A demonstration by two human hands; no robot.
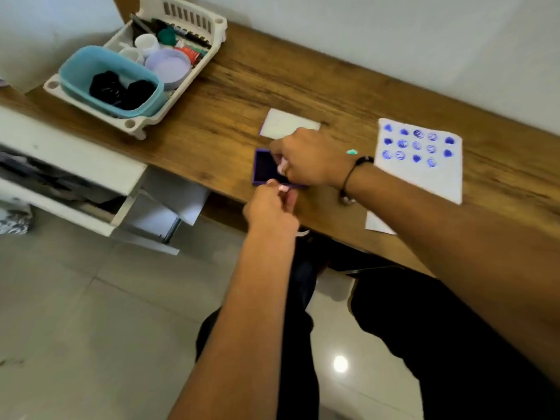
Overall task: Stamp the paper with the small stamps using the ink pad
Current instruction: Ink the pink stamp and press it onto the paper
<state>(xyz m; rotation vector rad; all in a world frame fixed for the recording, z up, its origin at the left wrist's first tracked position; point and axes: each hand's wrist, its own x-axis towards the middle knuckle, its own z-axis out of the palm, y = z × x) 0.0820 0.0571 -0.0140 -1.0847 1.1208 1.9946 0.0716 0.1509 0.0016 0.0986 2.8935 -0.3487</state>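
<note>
1. The purple ink pad (266, 168) is seen lying open near the front edge of the wooden desk (303, 86).
2. The right hand (312, 160) is held over the pad's right part, fingers curled down onto it; a pale object, possibly a small stamp, is pinched at the fingertips, but it cannot be told for certain.
3. The left hand (272, 207) is placed just in front of the pad, fingers narrowed at its near edge; whether anything is gripped cannot be told.
4. The stamped paper (424, 165), marked with blue prints, is found to the right of the right wrist, apart from both hands.
5. A white basket (194, 22) is set at the far left.
</note>
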